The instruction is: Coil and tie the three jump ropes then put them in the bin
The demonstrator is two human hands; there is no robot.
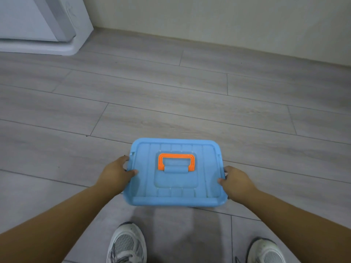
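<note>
Left hand (114, 174), right hand (237, 184) at ends of bin (176, 188), thumbs atop

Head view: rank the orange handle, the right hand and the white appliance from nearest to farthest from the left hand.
1. orange handle, in the middle of the blue lid, just right of the left hand.
2. right hand, on the lid's opposite edge.
3. white appliance, far back on the left.

grey plank floor (171, 103), pale wall (228, 18), white appliance (28, 19)
</note>
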